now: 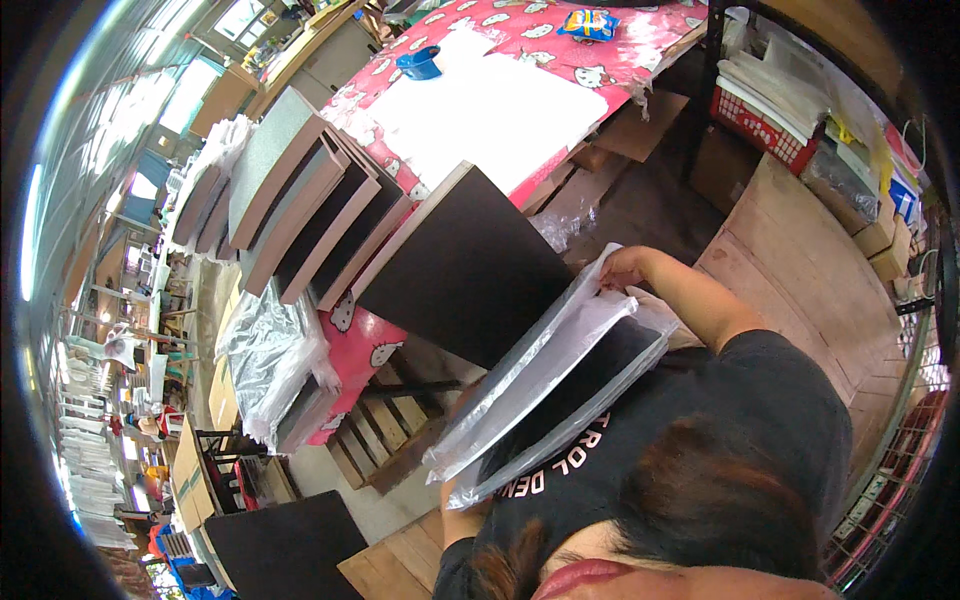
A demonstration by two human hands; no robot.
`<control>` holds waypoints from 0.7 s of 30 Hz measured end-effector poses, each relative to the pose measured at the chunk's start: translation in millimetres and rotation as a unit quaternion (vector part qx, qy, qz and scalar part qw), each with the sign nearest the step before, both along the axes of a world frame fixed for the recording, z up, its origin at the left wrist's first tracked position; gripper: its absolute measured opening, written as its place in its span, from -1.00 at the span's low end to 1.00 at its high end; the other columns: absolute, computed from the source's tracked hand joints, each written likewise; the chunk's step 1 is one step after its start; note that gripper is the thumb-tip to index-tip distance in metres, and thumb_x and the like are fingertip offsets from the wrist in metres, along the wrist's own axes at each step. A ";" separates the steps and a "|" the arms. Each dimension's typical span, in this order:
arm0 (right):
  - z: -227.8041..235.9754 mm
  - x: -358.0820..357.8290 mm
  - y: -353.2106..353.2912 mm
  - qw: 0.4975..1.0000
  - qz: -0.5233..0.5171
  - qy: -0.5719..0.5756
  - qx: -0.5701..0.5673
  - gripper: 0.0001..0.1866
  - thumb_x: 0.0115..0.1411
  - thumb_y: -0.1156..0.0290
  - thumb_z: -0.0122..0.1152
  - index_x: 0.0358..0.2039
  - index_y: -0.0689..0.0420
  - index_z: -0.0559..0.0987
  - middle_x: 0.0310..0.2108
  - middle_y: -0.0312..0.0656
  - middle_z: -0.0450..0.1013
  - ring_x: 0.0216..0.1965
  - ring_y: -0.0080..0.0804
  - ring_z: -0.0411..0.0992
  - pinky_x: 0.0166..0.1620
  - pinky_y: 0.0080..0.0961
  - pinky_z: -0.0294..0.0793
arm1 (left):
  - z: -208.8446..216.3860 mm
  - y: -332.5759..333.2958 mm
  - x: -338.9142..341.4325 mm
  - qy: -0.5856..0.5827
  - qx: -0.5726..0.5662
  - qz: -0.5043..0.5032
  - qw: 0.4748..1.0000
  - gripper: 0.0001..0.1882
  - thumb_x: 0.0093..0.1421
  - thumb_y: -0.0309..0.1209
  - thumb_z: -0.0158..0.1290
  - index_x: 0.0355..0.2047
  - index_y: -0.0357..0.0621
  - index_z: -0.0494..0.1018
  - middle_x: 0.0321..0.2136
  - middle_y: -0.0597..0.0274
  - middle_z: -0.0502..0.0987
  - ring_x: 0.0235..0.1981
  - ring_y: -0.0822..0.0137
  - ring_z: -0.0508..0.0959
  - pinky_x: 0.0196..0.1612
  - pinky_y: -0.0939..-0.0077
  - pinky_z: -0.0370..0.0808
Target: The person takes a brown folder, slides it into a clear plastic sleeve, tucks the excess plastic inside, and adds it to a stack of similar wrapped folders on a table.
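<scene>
My right hand (625,268) is closed on the upper corner of a clear plastic bag (545,385), in front of my chest. Dark panel-like material shows between the bag's layers. My left forearm (462,522) reaches up to the bag's lower end, where the plastic hides the hand and its fingers. Just beyond the bag, a large black panel (470,265) with a pale edge stands tilted against the table. To its left, several thick panels (320,215) with pale edges stand in a leaning row.
A table with a pink patterned cover (470,20) bears a white sheet (490,110), a blue container (420,64) and a blue-yellow packet (588,25). Plastic-wrapped panels (275,350) lie at its left corner. A red basket (765,130) stands right. Another black panel (290,545) lies lower left.
</scene>
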State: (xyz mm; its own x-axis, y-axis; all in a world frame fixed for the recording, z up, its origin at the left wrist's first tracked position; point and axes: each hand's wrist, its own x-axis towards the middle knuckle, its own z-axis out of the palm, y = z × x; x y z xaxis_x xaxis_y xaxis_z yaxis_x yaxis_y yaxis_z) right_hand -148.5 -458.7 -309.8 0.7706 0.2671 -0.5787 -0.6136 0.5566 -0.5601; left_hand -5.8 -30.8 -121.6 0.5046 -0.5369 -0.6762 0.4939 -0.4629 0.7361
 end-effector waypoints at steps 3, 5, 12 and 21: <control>94.3 56.2 23.6 0.848 0.259 -0.078 -0.456 -0.82 0.01 0.41 0.18 -0.36 0.21 0.57 -0.45 -0.14 0.51 -0.37 -0.31 0.47 -0.28 -0.32 0.45 | -45.0 39.5 7.3 -0.084 0.063 0.040 0.994 -0.66 0.17 -0.24 0.04 -0.17 -0.27 0.43 -0.28 0.18 0.49 -0.30 0.36 0.47 -0.17 0.50 0.38; 185.8 77.7 30.4 0.717 0.124 -0.236 -0.644 -0.72 -0.08 0.40 0.24 -0.29 0.17 0.61 -0.34 -0.05 0.53 -0.33 -0.32 0.48 -0.23 -0.36 0.44 | -47.2 62.8 14.4 -0.120 0.060 0.076 0.988 -0.62 0.18 -0.21 0.04 -0.14 -0.28 0.43 -0.23 0.13 0.49 -0.25 0.31 0.48 -0.12 0.47 0.37; 289.1 122.2 -12.3 0.510 -0.054 -0.431 -0.743 -0.80 -0.01 0.39 0.29 -0.34 0.15 0.60 -0.43 -0.14 0.50 -0.33 -0.30 0.49 -0.21 -0.41 0.45 | 99.5 -6.8 28.1 -0.076 -0.313 -0.123 0.939 -0.39 0.16 0.00 0.02 -0.01 -0.31 0.40 0.01 -0.05 0.41 0.01 0.14 0.42 0.12 0.32 0.26; 303.2 178.5 -50.9 0.671 -0.038 -0.295 -0.679 -0.73 0.17 0.34 0.07 -0.19 0.23 0.53 -0.25 -0.07 0.52 -0.26 -0.21 0.48 -0.14 -0.35 0.42 | 101.7 -24.6 -0.5 -0.082 -0.380 -0.454 0.802 -0.15 0.04 0.25 0.02 0.09 -0.26 0.35 0.15 -0.09 0.29 0.25 0.00 0.18 0.28 0.07 -0.03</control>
State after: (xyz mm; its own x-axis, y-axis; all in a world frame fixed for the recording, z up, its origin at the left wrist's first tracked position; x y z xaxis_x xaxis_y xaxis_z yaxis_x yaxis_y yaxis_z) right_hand 30.0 -509.6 -6.6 0.9540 -0.2514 0.1632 -0.0607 -0.6954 -0.7160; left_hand -6.3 -55.4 -19.9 -0.2795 -0.9586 0.0552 0.0750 0.0355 0.9966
